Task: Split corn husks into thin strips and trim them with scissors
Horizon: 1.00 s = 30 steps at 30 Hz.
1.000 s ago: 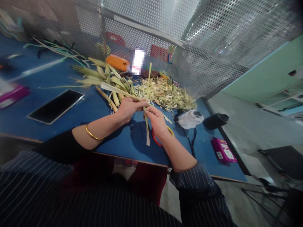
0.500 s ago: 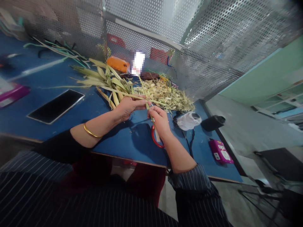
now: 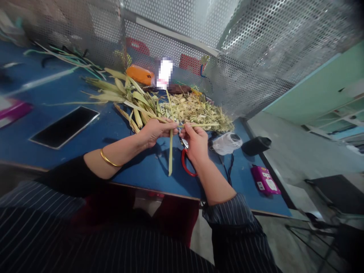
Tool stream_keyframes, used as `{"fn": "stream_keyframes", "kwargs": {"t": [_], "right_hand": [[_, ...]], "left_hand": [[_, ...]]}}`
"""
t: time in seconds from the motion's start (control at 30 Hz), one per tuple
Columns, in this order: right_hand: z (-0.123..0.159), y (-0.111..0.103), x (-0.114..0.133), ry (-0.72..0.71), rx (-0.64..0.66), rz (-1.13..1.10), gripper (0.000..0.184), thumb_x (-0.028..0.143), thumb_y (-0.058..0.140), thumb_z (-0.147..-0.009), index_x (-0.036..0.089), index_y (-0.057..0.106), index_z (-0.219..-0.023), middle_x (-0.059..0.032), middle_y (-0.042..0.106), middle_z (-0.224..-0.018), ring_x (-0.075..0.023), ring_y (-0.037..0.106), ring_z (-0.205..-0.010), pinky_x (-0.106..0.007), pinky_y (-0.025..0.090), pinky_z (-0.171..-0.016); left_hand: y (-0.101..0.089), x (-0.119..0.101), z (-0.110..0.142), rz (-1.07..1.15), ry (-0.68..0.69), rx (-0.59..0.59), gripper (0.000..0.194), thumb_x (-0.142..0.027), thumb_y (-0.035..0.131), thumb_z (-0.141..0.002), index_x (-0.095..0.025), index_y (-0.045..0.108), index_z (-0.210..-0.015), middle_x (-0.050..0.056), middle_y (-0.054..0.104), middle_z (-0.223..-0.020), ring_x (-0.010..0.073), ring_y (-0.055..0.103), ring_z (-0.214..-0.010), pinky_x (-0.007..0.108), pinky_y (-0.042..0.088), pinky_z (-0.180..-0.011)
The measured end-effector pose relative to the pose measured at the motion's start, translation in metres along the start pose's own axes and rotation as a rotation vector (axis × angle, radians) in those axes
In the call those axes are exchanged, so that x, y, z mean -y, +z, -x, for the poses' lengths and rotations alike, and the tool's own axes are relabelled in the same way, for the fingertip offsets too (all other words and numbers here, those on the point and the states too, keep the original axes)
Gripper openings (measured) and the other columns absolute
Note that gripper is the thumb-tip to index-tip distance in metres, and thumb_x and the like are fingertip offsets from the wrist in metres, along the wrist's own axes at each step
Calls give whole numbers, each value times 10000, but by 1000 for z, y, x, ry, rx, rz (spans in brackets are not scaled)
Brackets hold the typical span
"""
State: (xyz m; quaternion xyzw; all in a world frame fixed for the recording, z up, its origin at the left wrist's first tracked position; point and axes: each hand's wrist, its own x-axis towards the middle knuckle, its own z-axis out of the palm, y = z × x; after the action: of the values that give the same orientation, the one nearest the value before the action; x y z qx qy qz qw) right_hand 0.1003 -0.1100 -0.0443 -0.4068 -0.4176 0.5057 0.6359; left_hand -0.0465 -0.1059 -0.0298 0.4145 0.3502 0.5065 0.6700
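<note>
My left hand (image 3: 155,132) pinches crossed strips of pale corn husk (image 3: 170,159) between thumb and fingers; one end hangs down toward the table's front. Just to its right, my right hand (image 3: 196,143) has thumb and forefinger closed on the strip that runs off sideways. Both hands are above the table, fingertips nearly touching. Red-handled scissors (image 3: 184,163) lie on the table under my right hand, which partly hides them. Beyond my left hand lies a bunch of husks (image 3: 119,89). A heap of shredded husk (image 3: 196,108) spreads behind my right hand.
On the blue table (image 3: 136,170) are a phone (image 3: 65,127) at left, a white twine spool (image 3: 227,143), a black spool (image 3: 256,145) and a purple packet (image 3: 265,180) at right. An orange object (image 3: 139,74) and a perforated metal screen (image 3: 170,38) stand at the back.
My right hand has shifted from the downward strip to one running rightward. The downward strip now hangs free beneath my left fingers, which keep pinching the crossing.
</note>
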Motion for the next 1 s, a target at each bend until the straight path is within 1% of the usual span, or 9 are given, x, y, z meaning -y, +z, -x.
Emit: {"fn": "stream_keyframes", "kwargs": {"t": [0.07, 0.17, 0.4, 0.5, 0.67, 0.8, 0.87, 0.93, 1.0], "right_hand": [[0, 0, 0, -80, -23, 37, 200, 345, 750, -681, 177, 643, -699, 42, 599, -589, -79, 535, -511, -229, 458, -533], [1, -1, 1, -132, -57, 30, 185, 326, 739, -684, 178, 631, -663, 45, 576, -584, -78, 514, -515, -228, 463, -522], [-1, -3, 2, -150, -82, 44, 192, 334, 726, -686, 179, 618, -651, 44, 552, -591, -73, 482, -515, -236, 457, -536], [-3, -4, 3, -139, -91, 65, 190, 345, 714, -691, 188, 612, -666, 42, 551, -593, -78, 486, -523, -243, 454, -550], [-5, -4, 7, -122, -90, 96, 213, 365, 711, -686, 189, 598, -647, 33, 559, -582, -86, 490, -526, -254, 445, -561], [-5, -5, 7, -126, -75, 127, 220, 367, 701, -702, 195, 579, -640, 37, 549, -582, -89, 485, -526, -259, 439, -566], [-6, -5, 5, -152, -78, 129, 232, 357, 699, -705, 196, 560, -613, 39, 541, -584, -89, 478, -529, -257, 429, -560], [-7, -6, 4, -175, -83, 120, 221, 350, 697, -706, 194, 572, -611, 38, 544, -588, -87, 475, -531, -254, 421, -556], [-8, -8, 5, -163, -67, 118, 199, 365, 692, -716, 190, 615, -660, 34, 566, -604, -87, 497, -544, -251, 432, -576]], "left_hand": [[0, 2, -1, -16, -8, -4, 203, -205, 803, -668, -107, 635, -724, 5, 623, -643, 118, 634, -631, 320, 545, -745], [1, 3, 0, -28, -46, -1, 183, -191, 798, -666, -114, 637, -707, 22, 643, -659, 127, 641, -641, 324, 547, -746], [5, -2, 4, -37, -74, -14, 191, -179, 809, -648, -116, 635, -696, 10, 643, -645, 131, 651, -642, 305, 554, -730], [4, -1, 4, -12, -72, -10, 184, -169, 807, -651, -115, 643, -715, 20, 663, -656, 140, 664, -650, 321, 556, -754], [2, -3, 4, 48, -110, 30, 205, -298, 770, -714, -117, 680, -749, 76, 709, -717, 186, 694, -732, 347, 556, -794], [2, -4, 6, -40, -70, 49, 238, -279, 833, -628, -123, 681, -724, 45, 692, -701, 166, 678, -710, 326, 548, -792], [3, -3, 6, -91, -75, 63, 244, -265, 847, -603, -117, 679, -699, 42, 679, -683, 156, 666, -677, 325, 544, -778], [2, -1, 5, -112, -74, 64, 227, -265, 838, -616, -119, 680, -687, 53, 683, -687, 159, 668, -676, 329, 542, -768], [0, 1, 3, -122, -43, 50, 213, -279, 821, -646, -125, 690, -713, 71, 701, -722, 169, 678, -700, 337, 541, -768]]}}
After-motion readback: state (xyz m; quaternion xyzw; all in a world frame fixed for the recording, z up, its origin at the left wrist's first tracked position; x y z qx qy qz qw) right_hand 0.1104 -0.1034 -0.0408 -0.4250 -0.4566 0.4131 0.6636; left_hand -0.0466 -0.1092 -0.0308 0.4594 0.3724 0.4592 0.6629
